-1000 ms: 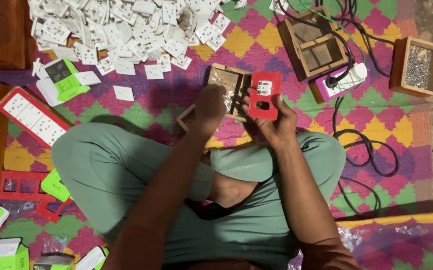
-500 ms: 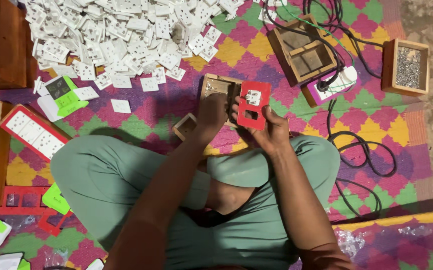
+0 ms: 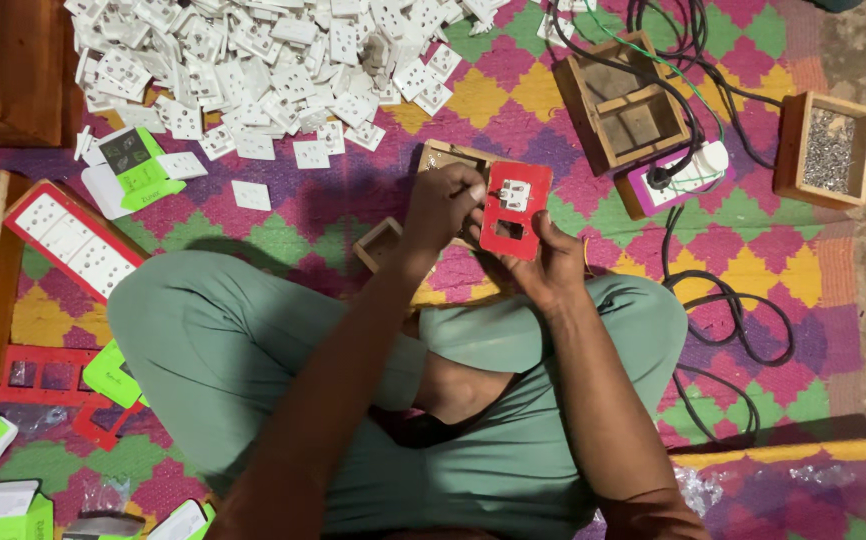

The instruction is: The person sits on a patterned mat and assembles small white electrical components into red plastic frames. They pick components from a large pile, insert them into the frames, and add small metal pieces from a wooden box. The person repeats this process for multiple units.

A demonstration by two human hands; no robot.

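Hands at work on a red plate

Hands meet above crossed legs in green trousers (image 3: pixel 253 350). The right hand (image 3: pixel 548 265) is closed around the lower edge of a red plate (image 3: pixel 516 210) and holds it up over the mat. A white socket piece (image 3: pixel 513 195) sits in the plate's top hole (the lower hole shows only dark). The left hand (image 3: pixel 443 205) has its fingers pinched together at the plate's left edge, touching it. A small wooden box (image 3: pixel 378 243) lies just beside the left wrist. A big pile of white socket pieces (image 3: pixel 273 70) lies farther up the colourful mat (image 3: pixel 753 250).
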